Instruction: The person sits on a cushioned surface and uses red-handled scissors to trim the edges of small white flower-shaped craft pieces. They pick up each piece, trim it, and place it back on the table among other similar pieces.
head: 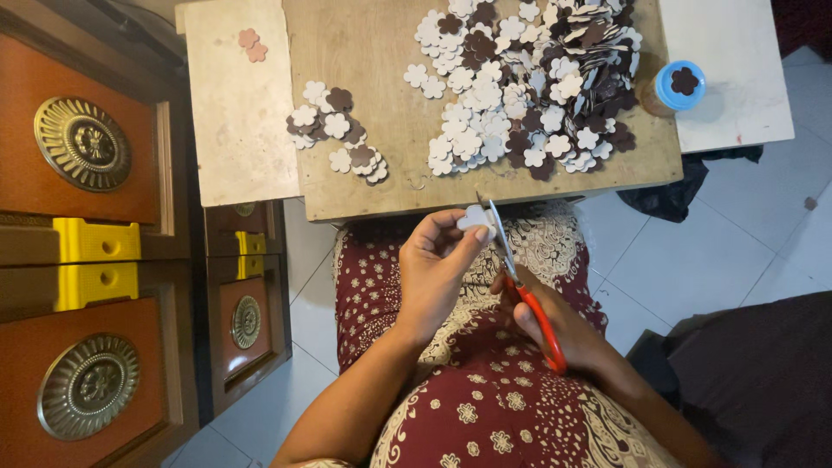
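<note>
Head view: flower cutouts (529, 82) beyond scissors (520, 277).

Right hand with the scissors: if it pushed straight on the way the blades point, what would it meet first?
The right hand aims the scissors up and away from the body. First comes the small white cutout pinched by the left hand, then probably the wooden board's near edge; depth is unclear.

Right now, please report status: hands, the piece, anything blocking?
Left hand pinches white flower piece. Right hand holds red-handled scissors, blades at the piece. Nothing blocking.
</note>
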Demonstrator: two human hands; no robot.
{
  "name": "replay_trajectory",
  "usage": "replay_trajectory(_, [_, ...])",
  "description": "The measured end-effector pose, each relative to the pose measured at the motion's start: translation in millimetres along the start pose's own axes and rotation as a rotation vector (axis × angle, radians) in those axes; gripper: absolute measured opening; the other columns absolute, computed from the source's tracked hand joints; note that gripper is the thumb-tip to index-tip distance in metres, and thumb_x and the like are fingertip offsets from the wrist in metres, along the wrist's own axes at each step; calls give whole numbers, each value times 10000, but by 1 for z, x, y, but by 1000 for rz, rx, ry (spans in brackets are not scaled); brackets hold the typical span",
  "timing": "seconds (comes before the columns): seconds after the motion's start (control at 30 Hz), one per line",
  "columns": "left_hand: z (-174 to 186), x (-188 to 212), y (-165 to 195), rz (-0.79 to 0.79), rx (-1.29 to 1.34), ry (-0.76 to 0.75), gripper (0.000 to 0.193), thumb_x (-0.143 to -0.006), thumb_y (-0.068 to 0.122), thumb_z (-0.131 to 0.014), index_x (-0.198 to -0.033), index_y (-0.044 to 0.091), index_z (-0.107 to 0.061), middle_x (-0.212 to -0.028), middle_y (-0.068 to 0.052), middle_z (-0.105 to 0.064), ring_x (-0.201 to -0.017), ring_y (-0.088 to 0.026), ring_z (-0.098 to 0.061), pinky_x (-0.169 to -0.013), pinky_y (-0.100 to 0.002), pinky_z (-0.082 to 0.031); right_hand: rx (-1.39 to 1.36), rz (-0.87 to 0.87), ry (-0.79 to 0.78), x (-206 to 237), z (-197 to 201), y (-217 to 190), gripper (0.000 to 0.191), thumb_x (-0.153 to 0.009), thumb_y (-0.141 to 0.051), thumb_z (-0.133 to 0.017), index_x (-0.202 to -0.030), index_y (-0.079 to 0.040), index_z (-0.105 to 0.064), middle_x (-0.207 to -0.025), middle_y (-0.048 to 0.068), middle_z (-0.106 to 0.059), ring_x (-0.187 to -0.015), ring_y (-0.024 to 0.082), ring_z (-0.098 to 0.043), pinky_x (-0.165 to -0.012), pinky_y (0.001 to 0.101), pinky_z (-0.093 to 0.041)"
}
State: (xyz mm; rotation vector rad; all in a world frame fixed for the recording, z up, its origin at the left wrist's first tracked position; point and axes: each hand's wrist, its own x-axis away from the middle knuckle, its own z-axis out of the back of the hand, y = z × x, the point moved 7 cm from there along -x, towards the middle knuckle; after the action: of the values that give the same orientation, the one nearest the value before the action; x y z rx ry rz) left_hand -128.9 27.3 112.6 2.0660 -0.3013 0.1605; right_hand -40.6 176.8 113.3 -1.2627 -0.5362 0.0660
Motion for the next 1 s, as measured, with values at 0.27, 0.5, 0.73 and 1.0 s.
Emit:
replay_trajectory(0.27, [-6, 4, 6, 8, -51, -10, 253, -925, 27, -751, -1157, -41, -675, -1024, -77, -750, -906, -80, -690, -778, -202, -562, -45, 44, -7, 0, -2, -5, 840, -946, -763, -308, -1396, -69, -453, -937, 55, -566, -850, 186, -604, -793, 375, -565])
replay_trajectory(0.5, [-6, 6, 7, 27, -58, -30, 250, -929, 28, -744, -1163, -33, -677, -1016, -79, -759, -906, -77, -700, -797, -203, -576, -16, 14, -4, 0, -2, 8, 843, -942, -759, -299, -1378, -57, -469, -957, 70, -577, -862, 195, -609, -790, 383, -550])
replay_trajectory(0.73, [-6, 4, 7, 39, -89, -26, 259, -928, 25, -755, -1167, -42, -683, -1002, -88, -756, -883, -79, -687, -762, -201, -558, 110, 35, 45, 3, 2, 11, 872, -946, -784, -229, -1348, -56, -491, -977, 69, -588, -884, 195, -582, -798, 379, -504])
replay_trajectory(1.0, [-4, -1, 9, 60, -76, -62, 313, -908, 15, -765, -1199, -51, -667, -1024, -91, -740, -899, -80, -683, -777, -202, -573, 47, -62, 12, 4, 1, 21, 934, -860, -835, -252, -1320, -61, -497, -764, 32, -508, -635, 152, -485, -543, 347, -433])
